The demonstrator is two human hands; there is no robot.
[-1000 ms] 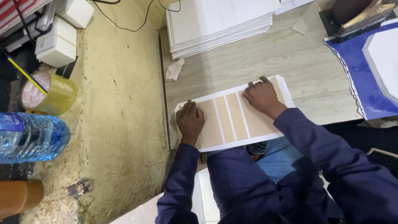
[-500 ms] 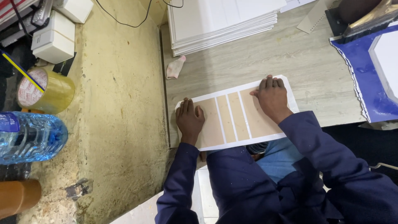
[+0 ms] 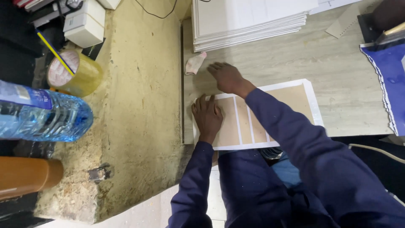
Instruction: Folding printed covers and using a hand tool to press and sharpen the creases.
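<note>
At far left a plastic water bottle [image 3: 40, 116] lies beside a roll of yellow tape [image 3: 75, 74]. The left hand [image 3: 207, 116] presses flat, fingers spread, on a tan sheet with white borders [image 3: 295, 99] on the counter [image 3: 295, 55]. The right hand [image 3: 227, 78] reaches across, open, toward what may be a crumpled pink scrap [image 3: 195, 63].

Left hand [image 3: 207, 116] flat on tan-panelled sheet [image 3: 270, 114]; right hand [image 3: 227, 77] reaching toward crumpled cloth [image 3: 195, 63].
</note>
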